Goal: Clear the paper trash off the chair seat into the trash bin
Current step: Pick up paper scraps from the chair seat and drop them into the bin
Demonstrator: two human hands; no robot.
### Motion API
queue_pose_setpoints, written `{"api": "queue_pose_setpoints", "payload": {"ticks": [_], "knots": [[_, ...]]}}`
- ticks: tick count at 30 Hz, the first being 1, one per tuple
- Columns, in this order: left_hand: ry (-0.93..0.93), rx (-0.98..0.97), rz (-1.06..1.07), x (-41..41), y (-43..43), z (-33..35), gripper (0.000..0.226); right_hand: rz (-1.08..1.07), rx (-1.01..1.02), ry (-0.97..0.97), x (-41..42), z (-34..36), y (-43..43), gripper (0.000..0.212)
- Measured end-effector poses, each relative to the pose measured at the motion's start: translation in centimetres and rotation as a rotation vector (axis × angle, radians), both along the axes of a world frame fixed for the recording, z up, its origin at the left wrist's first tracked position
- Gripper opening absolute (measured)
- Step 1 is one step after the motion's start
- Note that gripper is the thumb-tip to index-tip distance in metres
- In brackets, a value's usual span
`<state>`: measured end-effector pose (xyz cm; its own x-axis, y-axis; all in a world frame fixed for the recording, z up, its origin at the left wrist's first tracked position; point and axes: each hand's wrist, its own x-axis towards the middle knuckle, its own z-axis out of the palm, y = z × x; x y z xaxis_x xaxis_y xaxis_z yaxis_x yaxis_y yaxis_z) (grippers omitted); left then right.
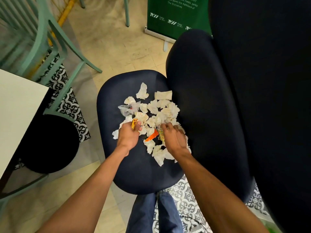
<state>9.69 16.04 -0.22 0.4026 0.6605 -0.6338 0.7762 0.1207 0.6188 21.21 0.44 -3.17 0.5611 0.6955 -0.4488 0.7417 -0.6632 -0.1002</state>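
A dark navy chair seat (134, 169) holds a pile of crumpled white paper tissues (161, 108) plus an orange wrapper (151, 136) and a clear plastic bag (127, 109). My left hand (128, 134) grips a yellow wrapper (134, 124) at the pile's left side. My right hand (173, 137) reaches into the pile's right side, its fingers curled on crumpled paper and a yellowish wrapper (161, 134). A round black trash bin (50, 143) stands on the floor to the left of the chair.
The chair's dark backrest (210, 106) rises right of the seat. A white table (16, 105) and mint green chairs (50, 52) stand at the left. A green banner stand (175, 15) is at the back. My jeans-clad legs (151, 214) are below the seat.
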Motion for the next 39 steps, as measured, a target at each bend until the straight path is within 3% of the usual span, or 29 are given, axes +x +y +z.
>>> {"api": "queue_pose_setpoints", "payload": {"ticks": [2,4,7,10,12,17,21,27,31,34,39], "knots": [[0.01,0.059,-0.01,-0.5,-0.3,0.9,0.053,0.007,-0.033,0.006,0.0,-0.5,-0.5,0.075],[0.033,0.055,-0.008,-1.4,-0.5,1.4,0.055,0.0,-0.048,0.014,-0.3,-0.6,-1.3,0.072],[0.056,-0.076,0.066,-2.8,-0.4,1.4,0.068,-0.018,-0.023,-0.015,-1.1,0.4,-2.2,0.06],[-0.039,-0.248,0.173,-4.5,-0.8,1.8,0.045,-0.091,0.011,-0.078,-1.9,2.1,-2.9,0.048],[-0.064,-0.254,0.171,-5.7,-1.4,2.4,0.024,-0.123,0.056,-0.147,-3.1,3.8,-3.4,0.044],[-0.141,-0.208,0.255,-8.9,-4.8,5.4,0.014,-0.125,0.247,-0.231,-7.0,8.9,-4.9,0.035],[-0.207,-0.113,0.289,-13.0,-8.5,6.9,0.031,-0.059,0.35,-0.232,-10.7,13.3,-6.6,0.035],[-0.314,-0.015,0.43,-22.0,-14.0,12.8,0.035,0.12,0.538,-0.195,-18.2,20.4,-8.6,0.022],[-0.387,0.13,0.519,-28.3,-16.3,15.9,0.036,0.273,0.595,-0.18,-23.2,23.6,-9.2,0.027],[-0.422,0.219,0.656,-34.3,-18.2,18.3,0.04,0.395,0.655,-0.126,-28.2,26.1,-9.5,0.031],[-0.518,0.261,0.982,-45.0,-21.7,21.4,0.051,0.579,0.714,-0.052,-38.1,28.4,-9.7,0.019]]}}
